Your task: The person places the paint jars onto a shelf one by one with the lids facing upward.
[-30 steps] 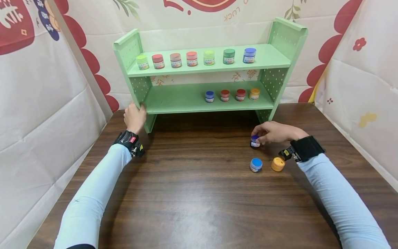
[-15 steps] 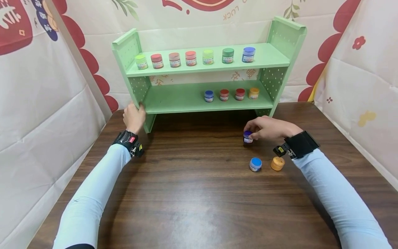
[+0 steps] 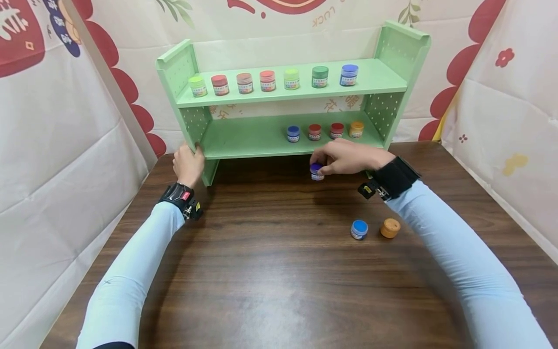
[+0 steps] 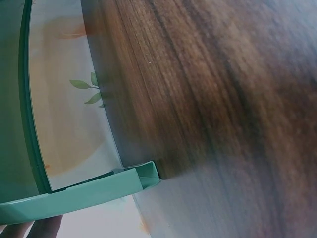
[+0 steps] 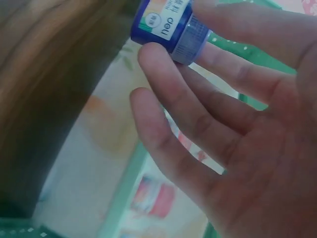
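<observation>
A green two-tier shelf (image 3: pixel 244 137) stands at the back of the table. My left hand (image 3: pixel 188 165) grips the lower front of its left side panel; in the left wrist view only fingertips (image 4: pixel 45 227) show beneath the green edge. My right hand (image 3: pixel 346 157) pinches a dark blue paint jar (image 3: pixel 317 172) between thumb and fingers, raised off the table just in front of the lower shelf. The right wrist view shows this paint jar (image 5: pixel 171 27) with its label, the lower fingers spread free of it. On the lower shelf sit a blue jar (image 3: pixel 293 134), two red jars (image 3: pixel 314 132) and an orange jar (image 3: pixel 356 129).
Several jars line the upper shelf, from a light green jar (image 3: pixel 198 86) at left to a blue jar (image 3: pixel 348 75) at right. A bright blue jar (image 3: pixel 359 230) and an orange jar (image 3: pixel 390 228) stand on the wooden table (image 3: pixel 244 252). Printed cloth (image 3: pixel 501 145) surrounds it.
My right hand has lifted the dark blue paint jar from the table and carried it left and toward the shelf. The left hand has stayed on the side panel.
</observation>
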A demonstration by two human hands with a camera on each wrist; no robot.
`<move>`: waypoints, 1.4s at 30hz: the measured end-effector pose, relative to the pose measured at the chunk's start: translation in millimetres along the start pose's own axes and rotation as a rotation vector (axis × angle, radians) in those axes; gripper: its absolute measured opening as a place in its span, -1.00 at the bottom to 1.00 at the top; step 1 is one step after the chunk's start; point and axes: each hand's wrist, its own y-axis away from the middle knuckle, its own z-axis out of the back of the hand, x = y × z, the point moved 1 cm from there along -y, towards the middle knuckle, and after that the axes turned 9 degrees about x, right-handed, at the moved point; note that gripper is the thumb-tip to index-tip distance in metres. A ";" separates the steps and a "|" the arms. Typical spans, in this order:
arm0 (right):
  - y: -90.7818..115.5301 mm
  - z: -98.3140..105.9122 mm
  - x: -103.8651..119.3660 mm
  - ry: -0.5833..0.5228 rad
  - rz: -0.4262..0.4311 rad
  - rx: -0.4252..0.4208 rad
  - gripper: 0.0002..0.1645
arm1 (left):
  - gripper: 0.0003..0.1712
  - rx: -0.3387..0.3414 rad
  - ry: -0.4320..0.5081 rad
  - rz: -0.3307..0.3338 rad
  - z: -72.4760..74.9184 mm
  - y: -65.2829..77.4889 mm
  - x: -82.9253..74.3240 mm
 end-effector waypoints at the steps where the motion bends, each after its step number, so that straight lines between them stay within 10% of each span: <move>1: -4.5 3.1 4.0 0.007 0.005 -0.008 -0.63 | -0.63 0.000 0.001 -0.001 -0.2 -0.4 0.3; 22: -96.7 31.5 37.3 0.004 -0.021 -0.070 -0.70 | -0.62 -0.007 0.006 -0.014 -1.3 -1.2 0.0; 42: -131.8 45.5 32.2 0.066 -0.229 -0.120 -0.81 | -0.62 -0.004 0.000 -0.002 -0.2 -0.4 -0.2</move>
